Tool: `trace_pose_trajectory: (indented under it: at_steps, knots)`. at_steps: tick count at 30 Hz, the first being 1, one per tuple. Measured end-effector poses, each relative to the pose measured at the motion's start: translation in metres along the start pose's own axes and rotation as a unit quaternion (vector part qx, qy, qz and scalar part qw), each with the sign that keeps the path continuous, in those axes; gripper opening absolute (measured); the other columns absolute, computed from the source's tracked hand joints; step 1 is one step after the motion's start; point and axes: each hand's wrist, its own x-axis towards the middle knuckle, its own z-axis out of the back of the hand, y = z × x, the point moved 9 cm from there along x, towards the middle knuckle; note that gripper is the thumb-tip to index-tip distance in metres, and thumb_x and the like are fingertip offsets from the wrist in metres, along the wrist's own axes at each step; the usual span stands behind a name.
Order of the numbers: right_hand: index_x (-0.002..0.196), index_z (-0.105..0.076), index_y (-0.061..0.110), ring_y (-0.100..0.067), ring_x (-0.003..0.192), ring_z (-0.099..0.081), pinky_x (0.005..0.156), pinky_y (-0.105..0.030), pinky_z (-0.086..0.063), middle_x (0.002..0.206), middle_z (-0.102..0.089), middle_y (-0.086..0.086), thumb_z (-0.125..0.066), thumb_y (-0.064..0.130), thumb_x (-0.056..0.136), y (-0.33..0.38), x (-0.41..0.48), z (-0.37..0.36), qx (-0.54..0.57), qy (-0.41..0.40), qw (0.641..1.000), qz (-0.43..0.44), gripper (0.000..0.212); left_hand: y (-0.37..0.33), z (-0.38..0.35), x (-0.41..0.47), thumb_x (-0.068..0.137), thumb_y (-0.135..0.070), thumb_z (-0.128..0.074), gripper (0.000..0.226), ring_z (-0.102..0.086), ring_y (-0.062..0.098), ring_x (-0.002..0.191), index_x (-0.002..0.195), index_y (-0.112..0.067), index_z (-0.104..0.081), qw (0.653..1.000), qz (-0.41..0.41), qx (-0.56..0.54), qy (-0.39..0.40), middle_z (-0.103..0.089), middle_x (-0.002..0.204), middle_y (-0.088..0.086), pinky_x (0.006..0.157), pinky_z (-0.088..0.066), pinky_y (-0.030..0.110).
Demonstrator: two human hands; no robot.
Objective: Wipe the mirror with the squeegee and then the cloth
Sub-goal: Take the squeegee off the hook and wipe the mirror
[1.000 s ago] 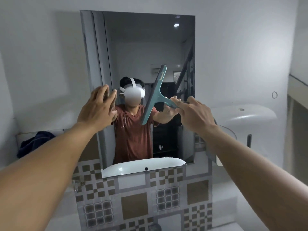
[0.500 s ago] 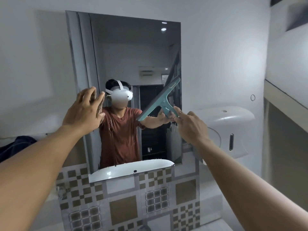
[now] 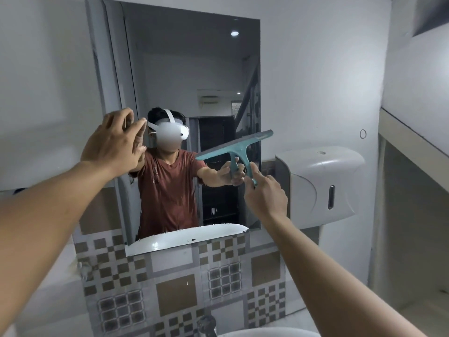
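A tall rectangular mirror (image 3: 184,59) hangs on the white wall above patterned tiles. My right hand (image 3: 266,195) grips the handle of a teal squeegee (image 3: 237,148), whose blade lies nearly level, tilted up to the right, against the mirror's lower right area. My left hand (image 3: 113,144) is raised at the mirror's left edge, fingers apart and slightly curled, holding nothing. The mirror reflects a person in a red shirt with a white headset. No cloth shows in this view.
A white paper dispenser (image 3: 320,188) is mounted just right of the mirror. Brown and grey patterned tiles (image 3: 175,290) cover the wall below. A tap (image 3: 207,324) and a white basin rim (image 3: 267,333) sit at the bottom. A ledge (image 3: 413,147) runs along the right wall.
The squeegee blade has swung from nearly upright to nearly level and moved right and lower on the glass. The view has shifted right, and the dark cloth at the left has left the frame.
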Motion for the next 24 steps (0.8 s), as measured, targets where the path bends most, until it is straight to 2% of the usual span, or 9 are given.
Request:
trace_pose_trajectory:
  at_steps: [3, 9, 13, 15, 17, 19, 21, 24]
  knots:
    - [0.156, -0.03, 0.039, -0.028, 0.089, -0.064, 0.081, -0.045, -0.057, 0.109, -0.064, -0.006, -0.037, 0.045, 0.106, 0.0, -0.011, -0.014, 0.021, 0.008, 1.0, -0.012, 0.052, 0.001, 0.002, 0.001, 0.078, -0.027, -0.08, 0.073, -0.037, 0.041, 0.125, 0.142, -0.011, -0.05, 1.0, 0.002, -0.003, 0.004, -0.038, 0.141, 0.019, 0.089, -0.053, 0.061]
    - [0.156, -0.03, 0.032, -0.033, 0.104, -0.065, 0.087, -0.046, -0.053, 0.115, -0.07, -0.009, -0.038, 0.04, 0.106, 0.01, -0.03, -0.041, 0.107, 0.026, 0.993, -0.038, 0.051, 0.0, 0.002, 0.001, 0.079, -0.03, -0.079, 0.073, -0.036, 0.043, 0.126, 0.143, -0.012, -0.048, 1.0, 0.004, 0.005, 0.011, -0.039, 0.143, 0.019, 0.084, -0.055, 0.061]
    - [0.149, -0.041, 0.027, -0.03, 0.099, -0.068, 0.078, -0.038, -0.05, 0.107, -0.075, -0.005, -0.044, 0.038, 0.105, 0.024, -0.044, -0.053, 0.166, 0.006, 0.984, -0.064, 0.046, 0.001, 0.003, 0.003, 0.08, -0.031, -0.079, 0.074, -0.038, 0.044, 0.123, 0.143, -0.012, -0.046, 1.0, -0.005, 0.013, 0.008, -0.041, 0.14, 0.02, 0.087, -0.054, 0.06]
    - [0.139, -0.049, 0.025, -0.027, 0.094, -0.068, 0.076, -0.034, -0.048, 0.099, -0.074, -0.002, -0.044, 0.038, 0.104, 0.032, -0.053, -0.063, 0.214, 0.005, 0.973, -0.081, 0.038, 0.004, 0.004, 0.004, 0.081, -0.031, -0.078, 0.072, -0.037, 0.044, 0.123, 0.143, -0.011, -0.046, 1.0, -0.007, 0.019, 0.004, -0.041, 0.139, 0.02, 0.088, -0.053, 0.059]
    - [0.131, -0.054, 0.028, -0.024, 0.089, -0.069, 0.079, -0.039, -0.055, 0.09, -0.072, 0.0, -0.045, 0.04, 0.103, 0.04, -0.061, -0.074, 0.265, 0.0, 0.959, -0.098, 0.032, 0.008, 0.004, 0.005, 0.083, -0.03, -0.076, 0.071, -0.036, 0.043, 0.126, 0.144, -0.012, -0.046, 1.0, -0.004, 0.02, 0.007, -0.04, 0.141, 0.019, 0.088, -0.054, 0.059]
    - [0.139, -0.052, 0.031, -0.022, 0.091, -0.068, 0.086, -0.043, -0.055, 0.09, -0.072, 0.0, -0.047, 0.043, 0.102, 0.048, -0.069, -0.085, 0.305, -0.003, 0.944, -0.123, 0.039, 0.011, 0.003, 0.005, 0.085, -0.032, -0.074, 0.072, -0.032, 0.042, 0.132, 0.147, -0.013, -0.043, 1.0, 0.002, 0.016, 0.019, -0.037, 0.146, 0.016, 0.091, -0.054, 0.06]
    - [0.148, -0.047, 0.027, -0.021, 0.093, -0.068, 0.09, -0.043, -0.055, 0.091, -0.072, 0.001, -0.049, 0.044, 0.102, 0.058, -0.077, -0.098, 0.344, 0.002, 0.926, -0.155, 0.049, 0.014, 0.002, 0.006, 0.086, -0.033, -0.072, 0.073, -0.029, 0.04, 0.135, 0.149, -0.015, -0.041, 0.999, 0.005, 0.017, 0.03, -0.034, 0.15, 0.014, 0.093, -0.053, 0.06]
    - [0.15, -0.046, 0.027, -0.023, 0.091, -0.071, 0.089, -0.044, -0.058, 0.087, -0.073, 0.005, -0.049, 0.048, 0.1, 0.078, -0.09, -0.117, 0.362, 0.011, 0.917, -0.166, 0.054, 0.016, 0.001, 0.007, 0.087, -0.034, -0.071, 0.073, -0.028, 0.04, 0.137, 0.15, -0.016, -0.04, 0.999, 0.004, 0.021, 0.037, -0.033, 0.152, 0.013, 0.093, -0.053, 0.06]
